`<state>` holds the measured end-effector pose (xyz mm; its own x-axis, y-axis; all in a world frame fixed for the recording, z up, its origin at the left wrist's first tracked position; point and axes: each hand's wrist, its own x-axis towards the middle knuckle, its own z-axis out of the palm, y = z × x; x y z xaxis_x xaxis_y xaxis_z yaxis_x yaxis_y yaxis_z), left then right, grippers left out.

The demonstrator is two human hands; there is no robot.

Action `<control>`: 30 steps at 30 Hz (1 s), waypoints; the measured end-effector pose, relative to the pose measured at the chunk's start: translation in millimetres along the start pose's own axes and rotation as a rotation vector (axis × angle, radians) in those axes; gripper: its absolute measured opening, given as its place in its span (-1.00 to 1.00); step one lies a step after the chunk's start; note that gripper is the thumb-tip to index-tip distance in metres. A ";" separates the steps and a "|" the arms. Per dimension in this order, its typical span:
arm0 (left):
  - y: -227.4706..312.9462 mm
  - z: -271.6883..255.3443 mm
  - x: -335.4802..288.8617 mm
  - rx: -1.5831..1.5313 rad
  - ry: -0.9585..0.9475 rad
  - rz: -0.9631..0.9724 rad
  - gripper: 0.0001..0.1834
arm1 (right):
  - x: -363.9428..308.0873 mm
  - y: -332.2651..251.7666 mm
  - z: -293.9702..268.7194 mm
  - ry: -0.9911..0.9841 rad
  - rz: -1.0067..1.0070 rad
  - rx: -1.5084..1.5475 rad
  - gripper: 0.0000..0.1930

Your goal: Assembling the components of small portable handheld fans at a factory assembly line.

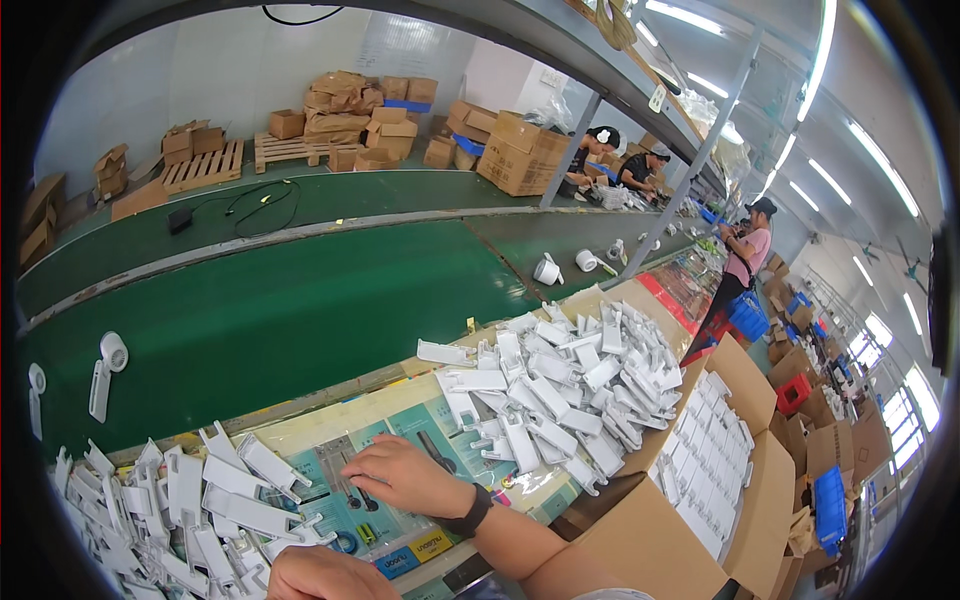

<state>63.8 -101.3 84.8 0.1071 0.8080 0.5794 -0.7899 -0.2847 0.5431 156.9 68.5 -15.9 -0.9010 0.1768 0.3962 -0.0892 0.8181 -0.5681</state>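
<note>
My right hand (405, 474), with a dark band on its wrist, is over a printed teal sheet (330, 465) on the bench. Its fingers stretch leftward, slightly bent and apart, with nothing visible in them. At the bottom edge is my left hand (325, 574), its back toward me and its fingers hidden; whether it holds anything does not show. Beside it, on the left, lies a loose pile of white plastic handle-shaped parts (185, 485). A larger heap of the same white parts (560, 375) rests on the bench beyond and right of my right hand.
An open cardboard box (640, 535) at right holds rows of white parts. Beyond the bench runs a green conveyor belt (300, 300) carrying white fan-like pieces (113, 352). A metal post (690, 150) rises at the far right. A co-worker in pink (757, 250) stands past it; others sit farther back.
</note>
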 end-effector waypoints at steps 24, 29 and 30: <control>-2.6 6.8 -0.6 0.054 0.126 -0.019 -0.89 | -1.8 2.9 2.1 -0.007 0.009 0.016 -0.84; -2.6 6.7 0.7 0.055 0.109 -0.022 -0.89 | -1.9 1.1 0.8 -0.019 0.023 0.012 -0.83; -2.8 7.0 0.7 0.055 0.116 -0.016 -0.89 | -2.0 1.4 1.1 -0.019 0.023 0.012 -0.83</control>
<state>70.4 -103.6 88.0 0.0461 0.8662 0.4976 -0.7541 -0.2965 0.5860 158.2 68.7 -18.2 -0.9108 0.1846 0.3693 -0.0738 0.8073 -0.5855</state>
